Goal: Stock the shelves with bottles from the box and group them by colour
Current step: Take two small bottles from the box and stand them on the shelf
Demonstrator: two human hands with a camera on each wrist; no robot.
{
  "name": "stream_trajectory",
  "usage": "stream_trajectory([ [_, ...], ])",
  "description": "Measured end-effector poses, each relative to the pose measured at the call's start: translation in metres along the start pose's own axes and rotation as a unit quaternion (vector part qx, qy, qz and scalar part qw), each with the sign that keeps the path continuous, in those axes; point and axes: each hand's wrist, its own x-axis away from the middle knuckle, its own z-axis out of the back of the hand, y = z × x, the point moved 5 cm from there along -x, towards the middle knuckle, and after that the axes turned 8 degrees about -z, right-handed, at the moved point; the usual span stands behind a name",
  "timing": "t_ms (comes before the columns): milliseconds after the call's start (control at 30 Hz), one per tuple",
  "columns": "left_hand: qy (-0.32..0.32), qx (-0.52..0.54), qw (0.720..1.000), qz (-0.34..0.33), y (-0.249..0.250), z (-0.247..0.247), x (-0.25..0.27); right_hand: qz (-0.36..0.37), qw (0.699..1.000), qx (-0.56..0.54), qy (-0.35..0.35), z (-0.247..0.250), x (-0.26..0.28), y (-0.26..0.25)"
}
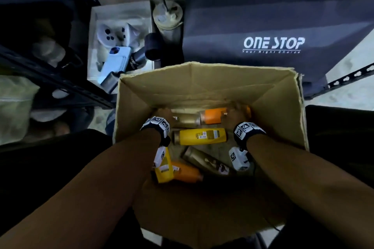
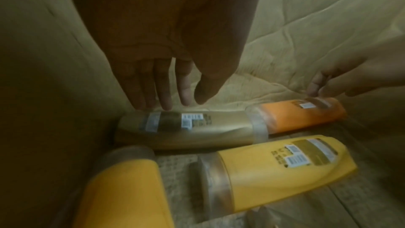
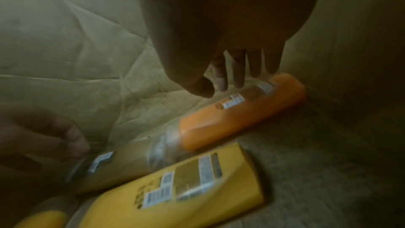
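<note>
An open cardboard box (image 1: 279, 107) holds several bottles lying flat. Along its far wall lie a gold bottle (image 1: 184, 120) and an orange bottle (image 1: 214, 116), end to end. My left hand (image 2: 175, 100) reaches down with straight fingers, the tips at the gold bottle (image 2: 186, 127) without curling round it. My right hand (image 3: 223, 84) hangs open just over the far end of the orange bottle (image 3: 241, 110). Closer to me are a yellow bottle (image 1: 200, 136), a second gold one (image 1: 206, 160), another orange one (image 1: 187, 173) and another yellow one (image 1: 164, 170).
Behind the box stands a dark bag printed ONE STOP (image 1: 273, 43). At the back left sits a white tray (image 1: 121, 12) of small items. Black perforated shelf rails (image 1: 50, 81) run past on the left and one (image 1: 350, 79) on the right. The box walls crowd both hands.
</note>
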Motion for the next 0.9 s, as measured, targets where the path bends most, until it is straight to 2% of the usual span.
stream_trajectory([
  [200, -0.01, 0.003, 1.0, -0.008, -0.009, -0.014, -0.024, -0.013, 0.999, 0.042, 0.012, -0.025, -0.019, 0.016],
  [367, 0.04, -0.021, 0.998, -0.045, -0.016, -0.028, -0.027, -0.017, 0.997, 0.08, 0.016, -0.033, -0.022, 0.028],
  [467, 0.044, -0.026, 0.998, -0.046, -0.02, -0.037, -0.025, -0.046, 0.994, 0.099, -0.016, -0.04, -0.022, 0.032],
  [633, 0.046, -0.034, 0.998, -0.027, -0.032, -0.044, -0.023, -0.079, 0.996, 0.011, -0.031, -0.046, -0.022, 0.039],
  [767, 0.019, -0.106, 0.994, -0.017, -0.03, -0.05, -0.023, -0.09, 0.992, -0.08, -0.041, -0.049, -0.021, 0.041],
  [900, 0.021, -0.097, 0.995, -0.004, -0.033, -0.045, -0.019, -0.102, 0.991, -0.063, -0.058, -0.042, -0.02, 0.039],
])
